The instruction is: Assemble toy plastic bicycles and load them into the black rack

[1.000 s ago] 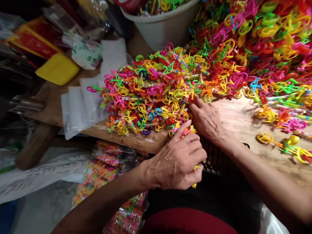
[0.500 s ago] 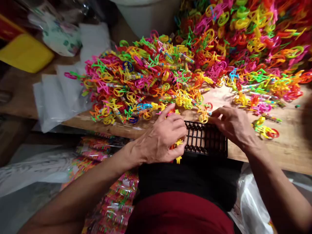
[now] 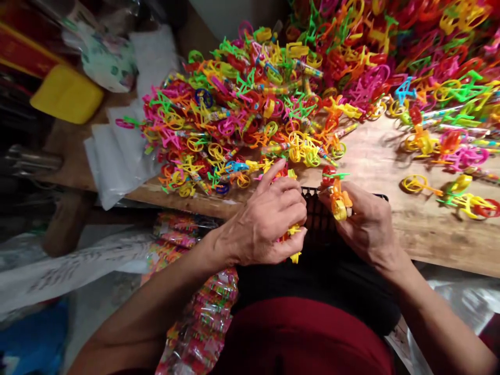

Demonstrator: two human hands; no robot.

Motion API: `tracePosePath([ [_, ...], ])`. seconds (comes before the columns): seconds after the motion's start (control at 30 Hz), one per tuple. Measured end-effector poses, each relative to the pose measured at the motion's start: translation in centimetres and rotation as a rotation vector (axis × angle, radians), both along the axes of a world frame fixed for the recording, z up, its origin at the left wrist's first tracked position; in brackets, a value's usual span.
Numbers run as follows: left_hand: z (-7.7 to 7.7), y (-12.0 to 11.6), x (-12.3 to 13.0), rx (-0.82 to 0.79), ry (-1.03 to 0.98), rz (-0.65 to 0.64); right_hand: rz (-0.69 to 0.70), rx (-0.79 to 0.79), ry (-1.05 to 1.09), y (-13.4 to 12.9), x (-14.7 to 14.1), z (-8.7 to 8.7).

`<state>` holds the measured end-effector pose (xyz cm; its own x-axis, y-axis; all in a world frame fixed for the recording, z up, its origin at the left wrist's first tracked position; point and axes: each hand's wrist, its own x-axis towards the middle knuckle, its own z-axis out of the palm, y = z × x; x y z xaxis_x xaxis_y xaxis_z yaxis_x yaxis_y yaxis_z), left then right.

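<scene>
My right hand (image 3: 363, 221) pinches a small plastic toy bike (image 3: 338, 200), orange and yellow with red and green parts, over a black plastic rack (image 3: 318, 221). My left hand (image 3: 273, 221) is curled over the rack's left end, closed around several toy bikes. Yellow bits (image 3: 296, 256) of these stick out below the fingers, and the rest are hidden by the hand. The rack lies at the table's near edge, its slots partly covered by both hands. Just behind is a big heap of bright toy bikes (image 3: 242, 120) with printed tubes among them.
Loose toy bikes (image 3: 469, 203) lie on the wooden table (image 3: 441, 239) to the right. A second heap (image 3: 390, 47) rises at the back. White plastic bags (image 3: 121, 166) and a yellow container (image 3: 68, 96) are on the left. Filled clear packets (image 3: 203, 317) hang below the edge.
My right hand has picked up a toy bike from behind the rack and drawn it back over the slots. My left hand keeps its place on the rack; the view has shifted slightly.
</scene>
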<state>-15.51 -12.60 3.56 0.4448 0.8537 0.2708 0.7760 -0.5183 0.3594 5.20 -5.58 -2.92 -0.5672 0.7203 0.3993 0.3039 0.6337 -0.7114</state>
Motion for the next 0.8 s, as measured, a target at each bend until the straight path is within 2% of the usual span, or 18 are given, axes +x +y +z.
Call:
tracePosePath([
  [0.13,0.0,0.0,0.0,0.032,-0.033,-0.006,-0.016,-0.122,0.053,-0.3,-1.5,0.1],
  [0.27,0.0,0.0,-0.1,0.076,-0.045,0.003,-0.008,-0.075,0.023,-0.6,-2.6,-0.3],
  [0.37,-0.2,0.0,-0.2,0.115,-0.045,0.01,-0.017,-0.049,0.007,-0.8,-2.7,-0.6],
  [0.53,-0.5,-0.2,-0.2,0.119,-0.089,0.064,-0.038,-0.092,0.01,-0.8,-2.6,-0.9],
  [0.7,-0.3,-0.1,0.0,0.072,-0.11,0.095,-0.046,-0.251,0.16,-0.1,-2.9,-1.4],
  [0.8,-0.1,-0.1,0.1,0.075,-0.111,0.079,-0.029,-0.248,0.177,0.0,-2.8,-1.5],
])
